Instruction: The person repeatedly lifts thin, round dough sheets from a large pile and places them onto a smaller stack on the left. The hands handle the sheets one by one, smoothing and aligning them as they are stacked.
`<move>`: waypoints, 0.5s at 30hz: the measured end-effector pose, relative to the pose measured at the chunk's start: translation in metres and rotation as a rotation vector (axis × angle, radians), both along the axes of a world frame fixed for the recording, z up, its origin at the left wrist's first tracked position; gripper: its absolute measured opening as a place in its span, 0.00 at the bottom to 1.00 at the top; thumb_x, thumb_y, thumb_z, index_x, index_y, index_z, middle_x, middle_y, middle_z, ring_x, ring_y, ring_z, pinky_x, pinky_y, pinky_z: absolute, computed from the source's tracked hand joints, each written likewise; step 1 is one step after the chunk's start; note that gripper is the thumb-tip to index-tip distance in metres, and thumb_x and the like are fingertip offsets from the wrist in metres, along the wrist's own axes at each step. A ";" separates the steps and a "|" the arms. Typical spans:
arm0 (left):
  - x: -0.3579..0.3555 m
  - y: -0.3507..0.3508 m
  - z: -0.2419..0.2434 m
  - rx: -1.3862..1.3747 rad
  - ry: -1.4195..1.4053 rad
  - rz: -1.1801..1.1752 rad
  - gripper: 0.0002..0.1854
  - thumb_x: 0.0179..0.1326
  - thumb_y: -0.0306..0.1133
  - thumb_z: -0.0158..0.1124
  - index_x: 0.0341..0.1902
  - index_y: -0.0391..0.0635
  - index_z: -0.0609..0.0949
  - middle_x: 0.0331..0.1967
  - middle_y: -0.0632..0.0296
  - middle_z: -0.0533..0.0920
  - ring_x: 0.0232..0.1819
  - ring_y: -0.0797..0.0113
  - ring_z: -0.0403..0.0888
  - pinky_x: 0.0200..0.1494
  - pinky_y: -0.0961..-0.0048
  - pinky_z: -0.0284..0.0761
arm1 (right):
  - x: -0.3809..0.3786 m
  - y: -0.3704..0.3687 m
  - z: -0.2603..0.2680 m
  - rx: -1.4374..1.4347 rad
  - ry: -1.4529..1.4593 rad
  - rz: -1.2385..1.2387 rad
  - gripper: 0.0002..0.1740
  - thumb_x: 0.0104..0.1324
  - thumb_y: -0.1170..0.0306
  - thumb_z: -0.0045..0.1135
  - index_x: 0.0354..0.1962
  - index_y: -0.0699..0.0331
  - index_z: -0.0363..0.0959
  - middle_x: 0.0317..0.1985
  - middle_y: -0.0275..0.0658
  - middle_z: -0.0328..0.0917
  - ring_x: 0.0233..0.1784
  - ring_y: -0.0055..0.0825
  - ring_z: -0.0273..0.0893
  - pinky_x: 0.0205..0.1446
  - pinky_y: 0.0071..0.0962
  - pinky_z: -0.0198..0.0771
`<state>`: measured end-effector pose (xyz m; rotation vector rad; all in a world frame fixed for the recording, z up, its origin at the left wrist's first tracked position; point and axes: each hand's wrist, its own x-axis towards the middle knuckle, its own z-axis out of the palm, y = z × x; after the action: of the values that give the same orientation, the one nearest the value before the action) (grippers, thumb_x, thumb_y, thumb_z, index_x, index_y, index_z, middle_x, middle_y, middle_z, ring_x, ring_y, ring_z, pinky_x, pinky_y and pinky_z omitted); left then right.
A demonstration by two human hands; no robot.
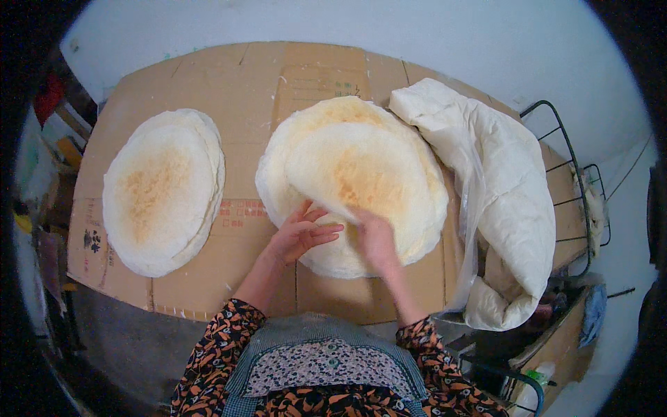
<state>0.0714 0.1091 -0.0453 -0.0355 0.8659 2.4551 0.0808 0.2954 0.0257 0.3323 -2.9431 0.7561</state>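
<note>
A stack of large, thin round flatbreads [323,255] with browned patches lies before me at the centre. My right hand [374,237], slightly blurred, grips the near edge of the top flatbread [365,172], which is lifted and partly folded over. Just left of it, my left hand [307,234] has its fingers spread at the lifted edge, palm turned inward, holding nothing that I can see. Another stack of round flatbreads [156,193], also browned in the middle, lies apart on the left.
Flattened cardboard [245,120] covers the table under both stacks. A bundled white quilt [513,193] with clear plastic film [469,234] lies along the right side. Beyond it stands a dark metal rack [573,156]. A white wall [323,21] rises behind the far edge.
</note>
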 end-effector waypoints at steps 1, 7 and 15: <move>-0.002 -0.003 0.001 -0.118 0.004 -0.002 0.34 0.58 0.26 0.55 0.67 0.45 0.54 0.59 0.51 0.67 0.49 0.54 0.77 0.51 0.59 0.77 | -0.011 0.009 0.019 0.001 -0.181 -0.105 0.22 0.51 0.81 0.52 0.46 0.62 0.74 0.36 0.45 0.79 0.41 0.41 0.77 0.46 0.31 0.70; -0.038 -0.021 0.042 -0.753 0.364 0.313 0.48 0.50 0.23 0.66 0.71 0.49 0.47 0.64 0.52 0.62 0.49 0.59 0.77 0.48 0.67 0.76 | 0.014 0.081 0.170 -0.184 0.236 0.134 0.24 0.46 0.86 0.44 0.41 0.64 0.76 0.37 0.43 0.80 0.41 0.33 0.79 0.48 0.25 0.69; -0.024 -0.040 0.135 -0.890 0.496 0.050 0.30 0.44 0.24 0.71 0.55 0.45 0.75 0.48 0.61 0.79 0.46 0.71 0.77 0.54 0.73 0.70 | 0.004 0.122 0.237 -0.081 0.429 0.349 0.15 0.60 0.66 0.49 0.35 0.69 0.78 0.30 0.44 0.80 0.32 0.34 0.77 0.39 0.26 0.70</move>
<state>0.0472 0.0687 0.0895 0.2431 2.1217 1.9377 0.0849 0.4179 0.2627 0.8929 -2.4717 0.7249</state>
